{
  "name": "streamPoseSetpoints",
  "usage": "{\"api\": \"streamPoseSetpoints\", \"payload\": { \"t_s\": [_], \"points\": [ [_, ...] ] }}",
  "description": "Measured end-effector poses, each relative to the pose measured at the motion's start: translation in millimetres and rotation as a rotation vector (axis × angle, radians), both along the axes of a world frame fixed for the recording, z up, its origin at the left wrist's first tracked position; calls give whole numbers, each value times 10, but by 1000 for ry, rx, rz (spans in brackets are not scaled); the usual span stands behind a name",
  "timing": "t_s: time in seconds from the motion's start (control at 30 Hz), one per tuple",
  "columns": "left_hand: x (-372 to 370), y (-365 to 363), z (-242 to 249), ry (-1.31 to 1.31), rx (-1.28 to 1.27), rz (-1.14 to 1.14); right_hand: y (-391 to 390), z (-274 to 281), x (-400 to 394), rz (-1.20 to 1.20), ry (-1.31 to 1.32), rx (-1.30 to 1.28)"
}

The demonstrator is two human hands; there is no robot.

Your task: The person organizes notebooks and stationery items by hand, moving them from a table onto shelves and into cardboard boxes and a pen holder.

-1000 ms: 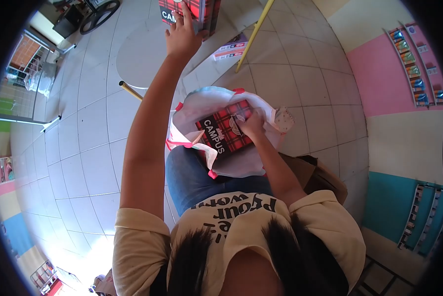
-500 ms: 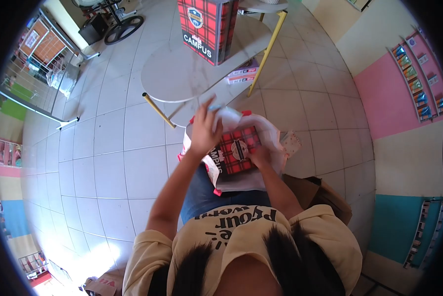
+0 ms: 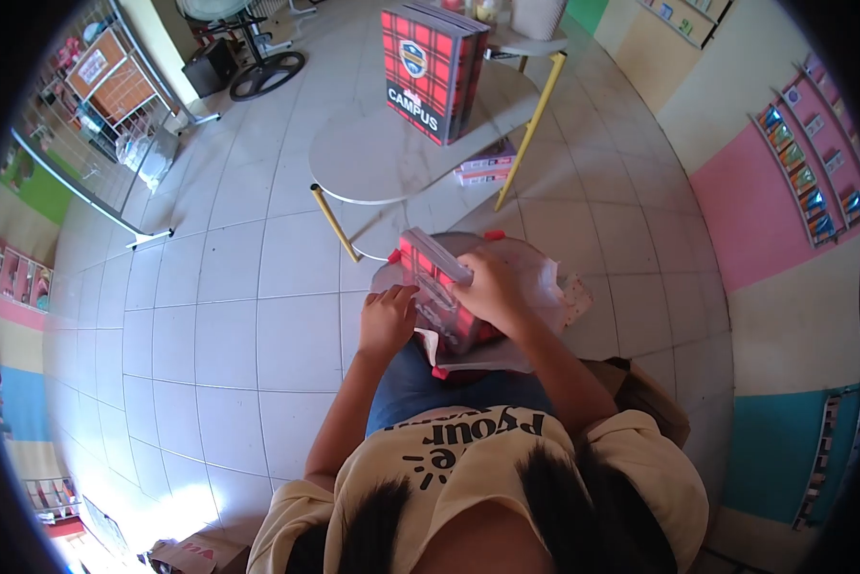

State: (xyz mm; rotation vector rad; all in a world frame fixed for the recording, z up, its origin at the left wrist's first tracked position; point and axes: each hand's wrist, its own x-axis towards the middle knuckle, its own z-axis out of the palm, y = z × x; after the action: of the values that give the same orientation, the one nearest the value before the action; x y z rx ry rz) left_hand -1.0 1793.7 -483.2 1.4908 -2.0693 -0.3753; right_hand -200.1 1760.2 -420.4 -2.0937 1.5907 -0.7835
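A whitish bag (image 3: 539, 327) with red tabs on its rim sits open on my lap. My right hand (image 3: 492, 292) grips the upper edge of a red plaid notebook (image 3: 413, 256), tilted up at the mouth of the bag. Its pale page edge faces up, and glare blurs the front cover. More red plaid shows lower in the bag. My left hand (image 3: 388, 320) is at the bag's left side, fingers bent and together near the notebook's edge. What those fingers hold, if anything, is hidden.
Several red plaid CAMPUS notebooks (image 3: 425, 81) stand upright on a round-ended table (image 3: 353, 158) with yellow legs (image 3: 530, 129). Pink boxes (image 3: 485, 170) lie on its lower shelf. A cardboard box (image 3: 645, 397) is by my right side. A wire rack (image 3: 114, 191) stands at the left.
My right hand has raised the notebook from lying flat to tilted up. My left hand, earlier lifted beside a blurred pale thing, has come down to the bag's left side. The view has shifted slightly.
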Motion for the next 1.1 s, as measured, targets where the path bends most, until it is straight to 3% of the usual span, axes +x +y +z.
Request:
{"api": "streamPoseSetpoints", "payload": {
  "t_s": [0.13, 0.2, 0.27, 0.37, 0.47, 0.57, 0.77, 0.93, 1.0, 1.1],
  "points": [
    [-74, 72, 247, 392, -147, 25, -58, 1207, 32, 161, -50, -324],
    [-149, 58, 654, 394, -238, -51, -215, 1670, 110, 197, -192, -467],
    [-242, -110, 838, 438, -300, -112, -410, 2055, 160, 159, -157, -535],
    [-356, -534, 1192, 398, -421, -20, -949, 2204, 306, 171, -350, -635],
    [-308, -1205, 1314, 397, -481, 116, -1413, 2155, 554, 176, -351, -871],
    [-116, -1906, 1169, 380, -461, 57, -1893, 1943, 794, 160, -325, -868],
    [-185, -2702, 823, 364, -250, -26, -2425, 1651, 818, -52, 92, -973],
    [-310, -2812, 812, 358, -224, -117, -2184, 1833, 334, -238, -20, -1111],
    [-334, -2796, 867, 406, -196, -122, -2067, 1757, -45, -327, -153, -1118],
    [-315, -2854, 817, 387, -249, -128, -1810, 1306, -590, -227, -390, -981]
  ]
}}
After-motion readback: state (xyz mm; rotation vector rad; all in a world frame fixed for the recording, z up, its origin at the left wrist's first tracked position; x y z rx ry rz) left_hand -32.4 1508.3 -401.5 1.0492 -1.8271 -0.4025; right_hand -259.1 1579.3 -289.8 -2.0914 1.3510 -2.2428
